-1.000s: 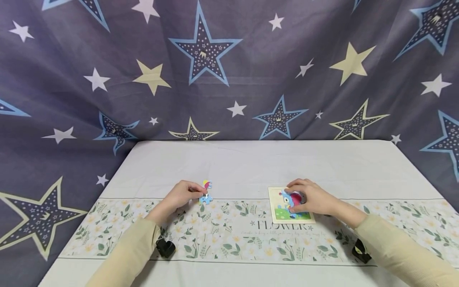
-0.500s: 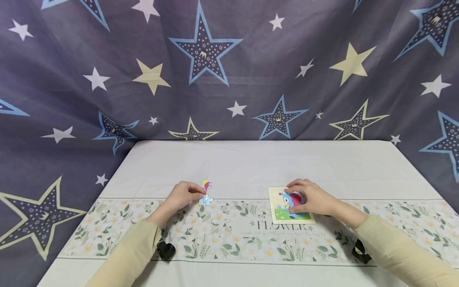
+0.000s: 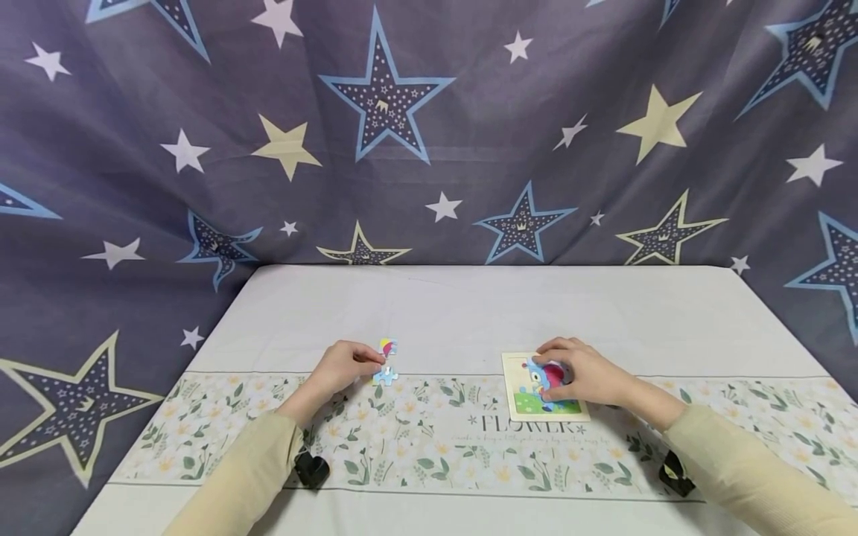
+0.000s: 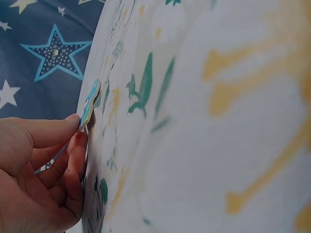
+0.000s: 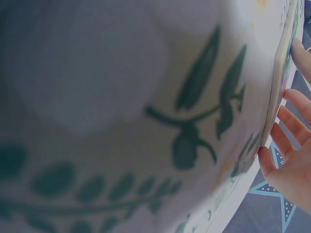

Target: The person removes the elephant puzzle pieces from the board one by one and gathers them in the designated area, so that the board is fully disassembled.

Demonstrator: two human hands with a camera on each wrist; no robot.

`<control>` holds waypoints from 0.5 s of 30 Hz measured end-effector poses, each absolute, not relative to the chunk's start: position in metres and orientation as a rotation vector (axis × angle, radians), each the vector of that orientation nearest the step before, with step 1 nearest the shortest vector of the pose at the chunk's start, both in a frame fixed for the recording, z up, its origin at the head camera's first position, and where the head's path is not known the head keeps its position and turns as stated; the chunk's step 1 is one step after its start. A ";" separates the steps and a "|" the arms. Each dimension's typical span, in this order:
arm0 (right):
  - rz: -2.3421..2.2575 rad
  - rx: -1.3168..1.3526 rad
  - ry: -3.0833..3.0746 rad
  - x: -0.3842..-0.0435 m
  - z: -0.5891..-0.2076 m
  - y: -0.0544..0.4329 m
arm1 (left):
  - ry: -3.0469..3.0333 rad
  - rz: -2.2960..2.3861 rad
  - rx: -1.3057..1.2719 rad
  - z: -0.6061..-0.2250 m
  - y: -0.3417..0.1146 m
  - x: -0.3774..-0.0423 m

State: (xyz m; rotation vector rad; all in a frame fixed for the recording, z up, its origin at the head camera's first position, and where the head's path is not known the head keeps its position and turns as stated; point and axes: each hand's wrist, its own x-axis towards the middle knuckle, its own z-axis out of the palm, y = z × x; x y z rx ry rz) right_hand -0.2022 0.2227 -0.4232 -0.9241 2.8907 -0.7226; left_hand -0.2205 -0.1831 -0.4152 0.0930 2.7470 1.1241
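Seen from the head camera, a white-covered table (image 3: 496, 309) spreads under everything. Flat on it lies a nearly square cream puzzle board (image 3: 518, 372) with a blue-and-red cartoon picture; its shape gives no clear long axis. The right hand (image 3: 586, 372) comes in from the board's 4 o'clock side, fingers spread and gently bent, resting on the board. The left hand (image 3: 343, 365) is well apart from the board, which lies at about 3 o'clock from its fingertips, so the right is plainly nearer. The left thumb and fingers pinch a light-blue knobbed puzzle piece (image 3: 385, 376), which juts toward 6 o'clock; the left wrist view shows it edge-on, and its long axis is hard to tell. A yellow, red and blue puzzle piece (image 3: 388, 347) lies just beyond those fingertips at 12 o'clock.
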 end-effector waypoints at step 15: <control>-0.701 -0.946 2.894 -0.202 -0.423 0.222 | 2.740 1.134 0.056 -0.415 -0.183 -0.221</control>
